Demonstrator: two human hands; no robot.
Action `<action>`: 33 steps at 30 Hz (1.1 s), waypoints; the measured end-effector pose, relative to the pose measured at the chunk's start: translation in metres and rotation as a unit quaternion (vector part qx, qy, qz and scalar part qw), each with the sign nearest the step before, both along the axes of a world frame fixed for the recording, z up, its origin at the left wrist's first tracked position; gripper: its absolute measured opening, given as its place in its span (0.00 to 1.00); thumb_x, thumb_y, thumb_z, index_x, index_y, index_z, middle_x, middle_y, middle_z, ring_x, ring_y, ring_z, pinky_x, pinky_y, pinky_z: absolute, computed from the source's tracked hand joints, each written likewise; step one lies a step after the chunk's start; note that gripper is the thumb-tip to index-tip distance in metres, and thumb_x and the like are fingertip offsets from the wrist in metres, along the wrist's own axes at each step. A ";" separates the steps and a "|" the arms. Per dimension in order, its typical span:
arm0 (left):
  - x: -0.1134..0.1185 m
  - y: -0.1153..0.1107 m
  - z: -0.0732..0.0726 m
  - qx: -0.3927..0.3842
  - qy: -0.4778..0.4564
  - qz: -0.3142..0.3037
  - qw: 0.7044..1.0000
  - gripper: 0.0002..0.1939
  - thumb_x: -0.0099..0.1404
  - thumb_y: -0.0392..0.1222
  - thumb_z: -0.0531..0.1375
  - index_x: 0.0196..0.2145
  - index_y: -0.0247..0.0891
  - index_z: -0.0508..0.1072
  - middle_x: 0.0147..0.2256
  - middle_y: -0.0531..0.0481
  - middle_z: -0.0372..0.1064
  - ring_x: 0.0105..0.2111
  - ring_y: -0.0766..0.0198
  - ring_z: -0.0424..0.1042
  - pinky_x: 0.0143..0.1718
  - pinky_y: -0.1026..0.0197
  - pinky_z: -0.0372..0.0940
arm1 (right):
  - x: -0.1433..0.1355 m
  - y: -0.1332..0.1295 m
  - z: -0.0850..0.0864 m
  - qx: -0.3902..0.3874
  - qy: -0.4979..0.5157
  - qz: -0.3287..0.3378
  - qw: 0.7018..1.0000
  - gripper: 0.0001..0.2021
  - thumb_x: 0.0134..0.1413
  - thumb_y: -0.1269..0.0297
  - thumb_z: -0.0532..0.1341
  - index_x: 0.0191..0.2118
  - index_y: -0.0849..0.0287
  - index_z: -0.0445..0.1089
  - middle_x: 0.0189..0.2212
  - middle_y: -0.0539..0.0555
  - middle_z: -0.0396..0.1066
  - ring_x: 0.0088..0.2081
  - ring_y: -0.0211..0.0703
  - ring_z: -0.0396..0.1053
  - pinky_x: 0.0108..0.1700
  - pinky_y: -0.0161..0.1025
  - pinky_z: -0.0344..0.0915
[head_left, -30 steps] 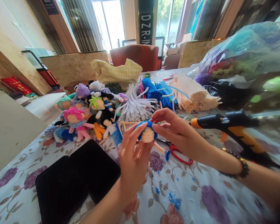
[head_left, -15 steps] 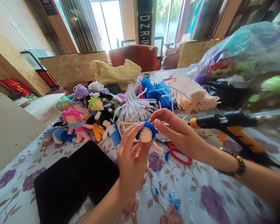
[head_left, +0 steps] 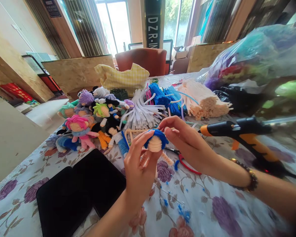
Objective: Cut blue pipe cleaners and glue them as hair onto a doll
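Note:
A small doll (head_left: 155,144) with a cream face and blue hair is held upright near the middle of the view. My left hand (head_left: 140,161) is closed around it from the left and below, its fingertips at the hair. Against the right side of the blue hair are the fingers of my right hand (head_left: 185,138), curved with thumb and index near each other; whether they pinch a strand is hidden. Beneath that hand lie red-handled scissors (head_left: 191,168), partly covered. A cream limb of the doll sticks out below its head to the right.
Finished dolls (head_left: 77,125) are heaped at the left, beside white stems (head_left: 143,110), blue stems (head_left: 160,95) and cream stems (head_left: 204,102). A glue gun (head_left: 251,131) lies right, a black tablet-like object (head_left: 81,191) front left. Blue scraps (head_left: 184,214) dot the floral cloth.
The doll has shifted very slightly right and down. My right hand has moved a little, and its thumb and fingers sit closer by the hair, covering more of the scissors.

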State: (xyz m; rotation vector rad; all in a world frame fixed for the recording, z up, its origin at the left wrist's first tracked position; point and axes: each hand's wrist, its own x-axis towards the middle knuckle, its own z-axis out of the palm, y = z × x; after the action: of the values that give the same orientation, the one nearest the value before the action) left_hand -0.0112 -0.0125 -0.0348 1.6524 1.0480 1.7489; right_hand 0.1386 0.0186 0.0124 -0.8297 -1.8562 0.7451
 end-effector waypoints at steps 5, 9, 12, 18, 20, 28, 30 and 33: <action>0.000 0.002 0.001 -0.030 -0.041 -0.040 0.998 0.20 0.61 0.34 0.63 0.50 0.49 0.70 0.45 0.51 0.73 0.41 0.64 0.76 0.38 0.64 0.73 | 0.001 -0.004 0.005 -0.004 0.031 -0.013 0.999 0.09 0.68 0.58 0.51 0.41 0.55 0.65 0.37 0.51 0.67 0.36 0.39 0.65 0.38 0.37 0.64; -0.002 0.006 -0.001 -0.056 -0.057 -0.061 0.995 0.20 0.62 0.35 0.63 0.50 0.52 0.69 0.46 0.51 0.72 0.45 0.64 0.74 0.45 0.62 0.72 | 0.001 -0.004 0.007 -0.024 0.067 -0.012 0.997 0.09 0.66 0.58 0.54 0.37 0.54 0.66 0.35 0.50 0.68 0.35 0.39 0.65 0.36 0.36 0.64; -0.003 0.007 -0.001 -0.078 -0.064 -0.073 0.992 0.19 0.62 0.36 0.63 0.50 0.52 0.69 0.48 0.49 0.70 0.48 0.61 0.73 0.45 0.60 0.72 | 0.003 -0.005 0.007 -0.031 0.066 -0.022 0.997 0.10 0.64 0.58 0.56 0.32 0.53 0.66 0.30 0.49 0.68 0.33 0.40 0.65 0.35 0.38 0.64; -0.005 0.009 -0.001 -0.084 -0.072 -0.084 0.990 0.20 0.62 0.37 0.63 0.50 0.50 0.67 0.49 0.46 0.70 0.47 0.59 0.73 0.44 0.58 0.73 | 0.007 -0.007 0.008 -0.002 0.030 -0.055 0.998 0.09 0.64 0.60 0.56 0.31 0.52 0.66 0.27 0.50 0.68 0.31 0.43 0.66 0.34 0.41 0.64; -0.004 0.010 -0.001 -0.077 -0.073 -0.093 0.990 0.19 0.62 0.38 0.63 0.50 0.50 0.67 0.48 0.46 0.70 0.45 0.60 0.74 0.43 0.58 0.73 | 0.006 -0.006 0.009 0.006 0.029 -0.056 0.998 0.08 0.64 0.61 0.56 0.32 0.52 0.67 0.28 0.50 0.69 0.31 0.43 0.67 0.35 0.41 0.64; -0.005 0.012 -0.001 -0.076 -0.058 -0.100 0.990 0.19 0.63 0.41 0.62 0.52 0.51 0.65 0.47 0.47 0.70 0.45 0.60 0.74 0.44 0.57 0.72 | 0.007 -0.004 0.009 0.010 0.009 -0.056 0.998 0.11 0.65 0.59 0.54 0.31 0.53 0.64 0.26 0.49 0.67 0.29 0.41 0.64 0.32 0.39 0.61; -0.005 0.013 -0.002 -0.076 -0.057 -0.098 0.991 0.19 0.63 0.41 0.62 0.52 0.50 0.66 0.47 0.47 0.70 0.45 0.60 0.74 0.44 0.58 0.72 | 0.008 -0.004 0.010 0.021 -0.006 -0.054 0.998 0.13 0.67 0.60 0.52 0.29 0.54 0.61 0.24 0.48 0.64 0.27 0.39 0.61 0.31 0.38 0.59; -0.006 0.013 -0.003 -0.073 -0.058 -0.100 0.991 0.20 0.63 0.41 0.62 0.52 0.51 0.66 0.46 0.47 0.70 0.44 0.61 0.74 0.44 0.58 0.72 | 0.008 -0.006 0.011 0.030 -0.021 -0.050 0.998 0.15 0.67 0.62 0.51 0.26 0.55 0.59 0.23 0.47 0.61 0.26 0.37 0.59 0.29 0.36 0.57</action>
State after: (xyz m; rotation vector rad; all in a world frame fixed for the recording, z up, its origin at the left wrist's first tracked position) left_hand -0.0169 0.0007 -0.0381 1.4924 0.9018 1.5783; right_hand 0.1470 0.0128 0.0238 -0.8990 -1.8503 0.6093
